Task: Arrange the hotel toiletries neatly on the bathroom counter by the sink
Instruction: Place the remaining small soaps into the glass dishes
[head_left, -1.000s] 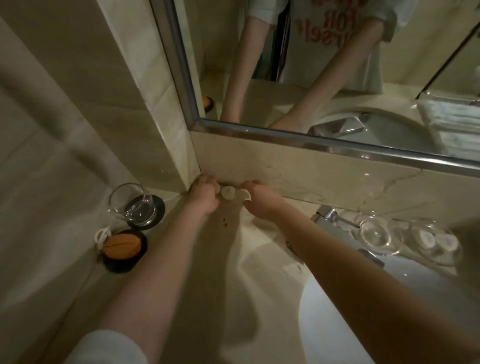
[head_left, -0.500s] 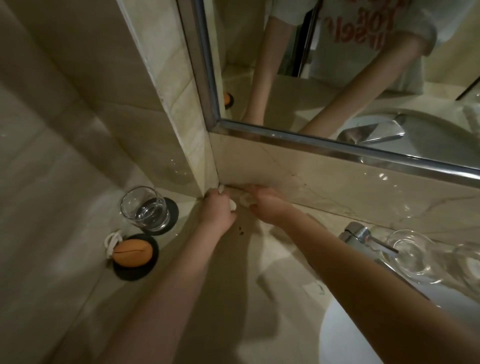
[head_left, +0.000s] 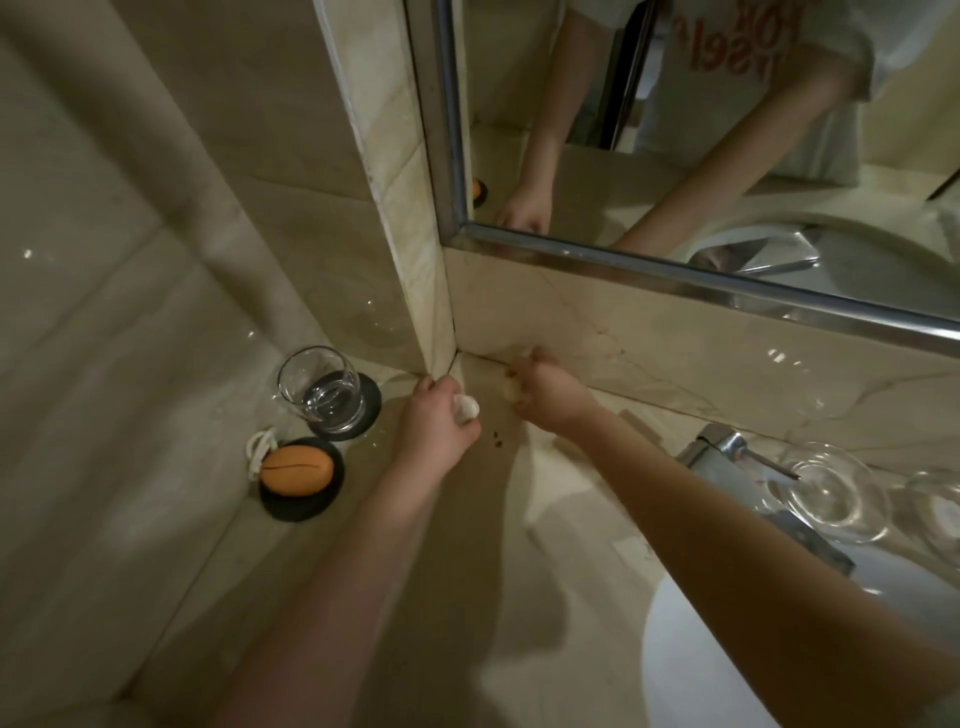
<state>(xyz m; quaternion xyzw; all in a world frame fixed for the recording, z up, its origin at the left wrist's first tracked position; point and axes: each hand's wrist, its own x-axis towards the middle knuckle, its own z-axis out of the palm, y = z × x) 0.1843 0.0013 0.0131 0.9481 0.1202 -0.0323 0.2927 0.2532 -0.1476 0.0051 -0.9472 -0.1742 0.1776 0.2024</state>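
Both my hands reach into the back corner of the marble counter (head_left: 467, 545) under the mirror. My left hand (head_left: 439, 421) is closed around a small white toiletry item (head_left: 466, 405), which peeks out between thumb and fingers. A hand's width to its right, my right hand (head_left: 545, 389) grips another small pale item (head_left: 511, 389) against the base of the wall. What the items are is too small to tell. To the left stand a glass tumbler (head_left: 322, 389) on a dark coaster and an orange soap (head_left: 296, 470) on a black dish.
The chrome faucet (head_left: 722, 452) and white sink basin (head_left: 691, 665) lie to the right. Behind the faucet stand a clear glass bowl (head_left: 831, 488) and a second glass dish (head_left: 940, 506). The mirror frame (head_left: 675, 275) overhangs the back wall. Small dark specks (head_left: 496, 439) mark the counter.
The hands have drawn slightly apart; each now holds its own item. My view has moved closer and shifted left toward the corner.
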